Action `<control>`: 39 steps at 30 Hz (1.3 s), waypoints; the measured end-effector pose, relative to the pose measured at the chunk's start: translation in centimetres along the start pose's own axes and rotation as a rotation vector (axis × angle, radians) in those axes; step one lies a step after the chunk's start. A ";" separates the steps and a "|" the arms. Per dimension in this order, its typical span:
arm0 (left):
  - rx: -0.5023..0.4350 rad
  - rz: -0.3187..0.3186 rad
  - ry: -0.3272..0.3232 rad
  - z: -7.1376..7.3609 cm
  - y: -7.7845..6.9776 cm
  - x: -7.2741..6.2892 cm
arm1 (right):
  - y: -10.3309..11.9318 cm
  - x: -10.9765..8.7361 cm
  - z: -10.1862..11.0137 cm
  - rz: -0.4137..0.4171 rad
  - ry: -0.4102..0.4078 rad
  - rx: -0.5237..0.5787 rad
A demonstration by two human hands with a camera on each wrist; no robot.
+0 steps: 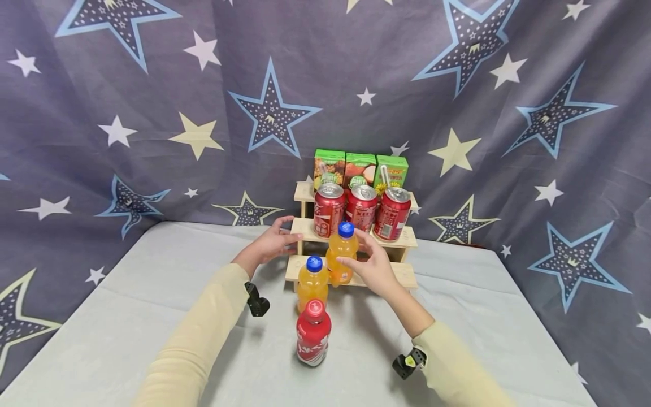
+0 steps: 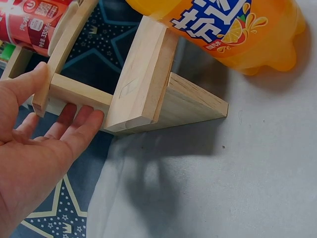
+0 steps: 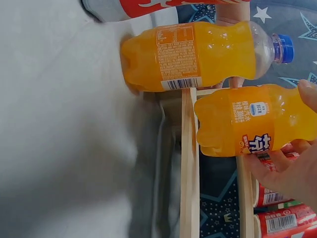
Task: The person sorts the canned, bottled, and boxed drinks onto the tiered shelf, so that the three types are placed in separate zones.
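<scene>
My right hand (image 1: 377, 267) grips an orange soda bottle (image 1: 342, 251) with a blue cap. The bottle is upright at the lowest step of a wooden tiered stand (image 1: 402, 275); whether its base touches the board I cannot tell. My left hand (image 1: 270, 243) holds the stand's left side, thumb against the middle board's end and fingers at the side rail (image 2: 81, 91). A second orange soda bottle (image 1: 312, 287) stands on the table before the stand, left of the held one. In front of it is a red-capped bottle (image 1: 313, 339) with a red wrapper.
Three red cans (image 1: 328, 212) line the middle step. Behind them, three green juice cartons (image 1: 390, 168) occupy the top step. A pale cloth covers the table (image 1: 483, 328). A star-patterned curtain (image 1: 325, 45) hangs close behind the stand.
</scene>
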State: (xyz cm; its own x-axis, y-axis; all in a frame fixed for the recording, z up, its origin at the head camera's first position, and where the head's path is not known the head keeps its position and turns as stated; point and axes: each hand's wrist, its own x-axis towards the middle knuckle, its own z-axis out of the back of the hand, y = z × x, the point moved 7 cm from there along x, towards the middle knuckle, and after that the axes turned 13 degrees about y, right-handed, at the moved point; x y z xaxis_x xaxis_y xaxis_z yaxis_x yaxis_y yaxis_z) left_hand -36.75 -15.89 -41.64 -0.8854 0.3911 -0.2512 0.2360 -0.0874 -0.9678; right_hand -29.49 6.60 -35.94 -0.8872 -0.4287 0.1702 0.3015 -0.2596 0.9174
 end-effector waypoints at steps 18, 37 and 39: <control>-0.001 0.010 -0.010 -0.1 0.1 0.2 | -0.7 2.5 -1.3 -0.017 -0.059 -0.011; 0.009 0.018 -0.011 0.1 0.3 0.4 | -0.6 2.4 -0.8 0.015 -0.046 0.039; 0.013 0.021 -0.013 0.2 0.3 0.3 | -0.5 2.2 -0.6 0.027 -0.046 0.037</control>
State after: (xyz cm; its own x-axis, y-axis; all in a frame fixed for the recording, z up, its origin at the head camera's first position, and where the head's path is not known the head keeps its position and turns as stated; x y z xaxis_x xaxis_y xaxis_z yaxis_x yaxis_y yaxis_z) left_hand -37.06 -15.91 -41.97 -0.8853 0.3774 -0.2717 0.2497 -0.1072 -0.9624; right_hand -31.37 5.28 -36.21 -0.8943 -0.3947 0.2107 0.3132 -0.2160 0.9248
